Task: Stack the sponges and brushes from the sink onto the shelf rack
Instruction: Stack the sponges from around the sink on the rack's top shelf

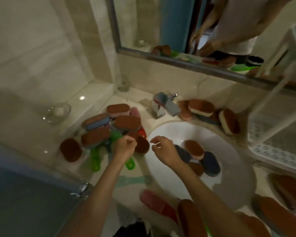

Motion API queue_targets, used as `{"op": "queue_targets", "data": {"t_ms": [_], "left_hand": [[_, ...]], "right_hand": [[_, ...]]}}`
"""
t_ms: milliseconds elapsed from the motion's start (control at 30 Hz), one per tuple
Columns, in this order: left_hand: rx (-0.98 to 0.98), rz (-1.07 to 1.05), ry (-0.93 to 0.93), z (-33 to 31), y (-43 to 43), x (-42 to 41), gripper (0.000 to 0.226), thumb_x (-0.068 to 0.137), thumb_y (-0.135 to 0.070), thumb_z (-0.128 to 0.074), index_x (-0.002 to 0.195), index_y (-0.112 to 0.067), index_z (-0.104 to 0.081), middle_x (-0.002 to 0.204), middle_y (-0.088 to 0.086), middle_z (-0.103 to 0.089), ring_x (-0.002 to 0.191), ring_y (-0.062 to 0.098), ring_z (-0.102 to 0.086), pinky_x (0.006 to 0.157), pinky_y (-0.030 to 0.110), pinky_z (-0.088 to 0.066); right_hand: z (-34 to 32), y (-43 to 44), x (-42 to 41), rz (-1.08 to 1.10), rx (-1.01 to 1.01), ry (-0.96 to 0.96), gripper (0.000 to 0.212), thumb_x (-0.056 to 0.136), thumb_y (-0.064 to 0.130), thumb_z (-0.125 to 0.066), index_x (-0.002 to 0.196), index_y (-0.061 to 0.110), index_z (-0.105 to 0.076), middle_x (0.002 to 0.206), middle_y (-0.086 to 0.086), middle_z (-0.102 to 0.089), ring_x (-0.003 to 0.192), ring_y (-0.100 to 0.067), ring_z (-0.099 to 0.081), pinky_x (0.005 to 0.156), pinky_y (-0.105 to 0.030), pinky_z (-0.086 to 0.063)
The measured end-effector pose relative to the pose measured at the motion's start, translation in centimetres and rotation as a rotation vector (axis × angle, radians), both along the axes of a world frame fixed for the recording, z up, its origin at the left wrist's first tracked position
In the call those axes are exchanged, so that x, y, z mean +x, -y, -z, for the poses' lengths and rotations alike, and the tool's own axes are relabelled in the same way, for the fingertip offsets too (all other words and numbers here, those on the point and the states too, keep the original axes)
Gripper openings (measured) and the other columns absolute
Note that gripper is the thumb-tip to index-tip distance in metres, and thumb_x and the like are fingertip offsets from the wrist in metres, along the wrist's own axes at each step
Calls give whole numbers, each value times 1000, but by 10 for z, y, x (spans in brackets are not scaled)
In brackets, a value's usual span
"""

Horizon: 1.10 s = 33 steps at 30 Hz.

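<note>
Several brown-topped sponges (194,149) lie in the white sink (229,168), among them two dark blue ones (210,163). A heap of sponges (97,121) and green brushes (96,159) sits on the counter left of the sink. My left hand (125,147) hovers over that heap's right edge, fingers curled loosely, nothing clearly held. Over the sink's left rim, my right hand (163,149) has its fingers bent and apart and holds nothing. The white shelf rack (278,151) stands at the right.
A chrome tap (166,106) stands behind the sink, with more sponges (202,107) to its right. A glass bowl (57,112) and a glass tumbler (123,83) sit on the left ledge. A red brush (154,200) and further sponges (289,190) lie along the near counter. A mirror (195,23) hangs above.
</note>
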<state>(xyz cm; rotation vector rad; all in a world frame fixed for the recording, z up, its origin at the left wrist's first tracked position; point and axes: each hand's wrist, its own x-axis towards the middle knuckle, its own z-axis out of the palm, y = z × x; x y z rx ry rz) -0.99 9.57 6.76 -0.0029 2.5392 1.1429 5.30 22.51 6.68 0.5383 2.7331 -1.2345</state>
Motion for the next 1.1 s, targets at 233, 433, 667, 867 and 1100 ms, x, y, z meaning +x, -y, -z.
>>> {"op": "queue_targets", "data": {"t_ms": [233, 433, 667, 867, 1100], "left_hand": [[-263, -23, -112, 30, 80, -52, 15, 88, -12, -55, 99, -5, -62, 106, 16, -61, 110, 34, -55, 83, 34, -42], [-585, 167, -251, 39, 106, -89, 73, 79, -22, -69, 139, -11, -30, 145, 15, -33, 137, 32, -25, 110, 40, -26], [-618, 195, -152, 43, 110, -111, 84, 75, -26, -74, 142, -13, -25, 147, 17, -32, 138, 34, -25, 111, 43, -24], [-604, 145, -133, 20, 112, -112, 78, 72, -46, -69, 133, -7, -41, 141, 17, -40, 135, 32, -30, 110, 41, -23], [-92, 105, -73, -47, 65, -97, 76, 72, -31, -72, 134, -13, -32, 132, 12, -49, 118, 31, -50, 91, 40, -44]], "right_hand": [[40, 55, -55, 44, 141, 99, 44, 83, 14, -58, 126, 8, -48, 130, -17, -47, 116, -34, -47, 97, -37, -41], [54, 62, -71, 41, 303, 187, 76, 79, 40, -65, 139, 11, -27, 137, -15, -40, 127, -35, -38, 106, -45, -35], [63, 61, -73, -5, 388, 324, 81, 80, 40, -64, 141, 9, -20, 135, -15, -41, 122, -33, -43, 104, -43, -38], [42, 58, -72, 172, 193, 182, 71, 76, 38, -68, 132, 9, -35, 127, -13, -45, 110, -31, -52, 91, -40, -48], [-27, 22, -55, 307, 70, -82, 74, 77, 39, -70, 134, 21, -27, 131, -6, -47, 111, -24, -55, 89, -36, -53]]}}
